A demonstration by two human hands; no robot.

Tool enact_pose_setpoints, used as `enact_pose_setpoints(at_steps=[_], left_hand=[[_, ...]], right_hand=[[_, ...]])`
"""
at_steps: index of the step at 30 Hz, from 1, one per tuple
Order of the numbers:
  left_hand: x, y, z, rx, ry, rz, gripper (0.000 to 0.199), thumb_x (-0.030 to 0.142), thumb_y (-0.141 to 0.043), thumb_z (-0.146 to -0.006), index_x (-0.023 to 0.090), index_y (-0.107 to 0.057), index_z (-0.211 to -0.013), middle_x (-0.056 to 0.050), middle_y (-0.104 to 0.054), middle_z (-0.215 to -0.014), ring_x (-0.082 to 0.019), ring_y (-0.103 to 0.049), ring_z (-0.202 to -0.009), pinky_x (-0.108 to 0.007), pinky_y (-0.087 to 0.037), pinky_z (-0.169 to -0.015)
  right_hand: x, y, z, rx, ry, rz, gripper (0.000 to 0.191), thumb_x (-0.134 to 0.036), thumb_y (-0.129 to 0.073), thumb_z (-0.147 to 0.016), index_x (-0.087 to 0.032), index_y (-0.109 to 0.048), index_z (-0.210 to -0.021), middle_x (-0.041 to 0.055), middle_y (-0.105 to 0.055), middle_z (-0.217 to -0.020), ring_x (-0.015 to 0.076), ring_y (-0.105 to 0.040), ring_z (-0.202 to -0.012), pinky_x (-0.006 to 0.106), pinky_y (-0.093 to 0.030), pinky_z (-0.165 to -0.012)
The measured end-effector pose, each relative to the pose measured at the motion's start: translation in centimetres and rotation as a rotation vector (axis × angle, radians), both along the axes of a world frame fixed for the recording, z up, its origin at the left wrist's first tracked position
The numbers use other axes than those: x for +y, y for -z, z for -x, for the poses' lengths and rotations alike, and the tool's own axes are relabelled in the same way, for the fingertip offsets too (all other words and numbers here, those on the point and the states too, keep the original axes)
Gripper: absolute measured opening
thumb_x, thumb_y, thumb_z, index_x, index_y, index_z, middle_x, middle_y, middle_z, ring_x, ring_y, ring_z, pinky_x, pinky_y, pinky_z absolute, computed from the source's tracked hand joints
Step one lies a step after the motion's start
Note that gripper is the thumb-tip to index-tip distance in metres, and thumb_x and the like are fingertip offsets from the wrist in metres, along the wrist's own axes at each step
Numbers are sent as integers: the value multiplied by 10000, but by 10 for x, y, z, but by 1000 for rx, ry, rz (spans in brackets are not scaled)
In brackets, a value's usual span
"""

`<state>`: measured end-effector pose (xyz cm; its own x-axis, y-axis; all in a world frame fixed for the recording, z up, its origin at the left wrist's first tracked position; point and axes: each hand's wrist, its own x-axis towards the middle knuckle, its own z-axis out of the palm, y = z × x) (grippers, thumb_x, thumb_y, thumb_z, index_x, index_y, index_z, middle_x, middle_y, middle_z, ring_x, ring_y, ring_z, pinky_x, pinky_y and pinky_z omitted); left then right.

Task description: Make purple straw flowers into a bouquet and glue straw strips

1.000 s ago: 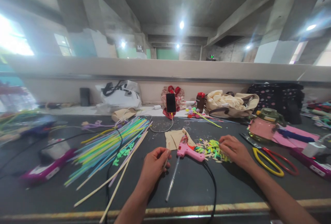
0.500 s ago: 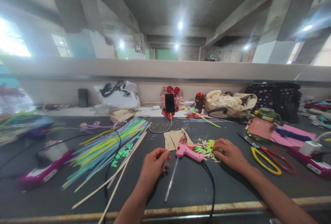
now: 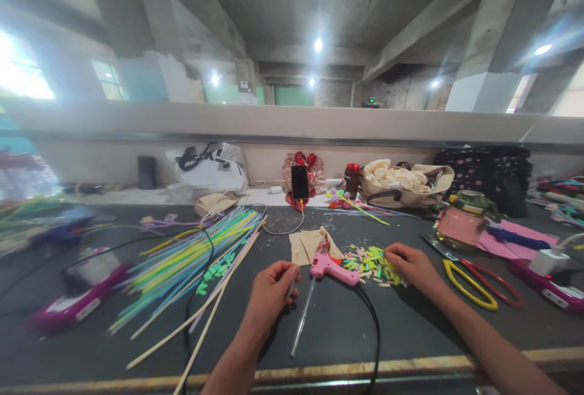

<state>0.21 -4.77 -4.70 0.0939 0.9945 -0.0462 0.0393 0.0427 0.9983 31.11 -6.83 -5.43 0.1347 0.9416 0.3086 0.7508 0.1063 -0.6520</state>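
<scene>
My left hand (image 3: 272,290) is closed in a pinch left of the pink hot glue gun (image 3: 335,270); a small pale thing shows at its fingertips, too small to name. The glue gun lies on its side with its tip on a folded beige cloth or paper (image 3: 301,248), and a clear glue stick (image 3: 303,319) pokes out of its back. My right hand (image 3: 413,267) is at the right edge of a pile of short yellow, green and pink cut pieces (image 3: 371,263). Its fingers are drawn together, and whatever is between them is hidden.
Long pastel sticks (image 3: 196,261) lie to the left, with small green pieces (image 3: 214,273) beside them. Scissors (image 3: 469,282) with yellow and red handles rest at right, near a pink-filled jar (image 3: 463,218). A black cord (image 3: 375,328) trails off the front edge. A phone (image 3: 300,182) stands behind.
My right hand has shifted right, from over the pile to its right edge, uncovering more of the pieces. My left hand has stayed in place.
</scene>
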Motion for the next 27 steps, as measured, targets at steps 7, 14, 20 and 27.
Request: enact_pose_setpoints(at_steps=[7,14,20,27], left_hand=[[-4,-13,-4,-61,93,39,252,387,-607,-625,141,-571,-666,-6,-605,-605,-64,-495,-408,-147,-340,-351],[-10,-21,-5,-161,247,145,259,384,-642,-611,142,-570,-673,-8,-610,-586,-62,-493,-392,-146,-320,-332],[-18,-23,-13,-191,225,199,256,371,-666,-579,146,-570,-655,-3,-604,-557,-64,-488,-388,-139,-297,-317],[-13,-10,-11,-192,190,198,253,364,-668,-582,146,-555,-641,0,-604,-563,-58,-483,-386,-132,-299,-318]], right_hand=[[-1,-1,3,171,70,53,156,-314,-477,-710,-185,-558,-680,-45,-546,-526,94,-463,-441,184,-355,-414],[3,4,1,387,95,135,138,-318,-484,-691,-182,-502,-677,-61,-524,-455,61,-399,-318,164,-291,-325],[0,-2,1,551,35,166,212,-386,-510,-690,-176,-503,-713,-56,-535,-485,57,-418,-344,160,-283,-337],[0,-2,-2,641,34,172,268,-435,-552,-671,-169,-537,-703,-61,-520,-450,46,-344,-309,165,-224,-314]])
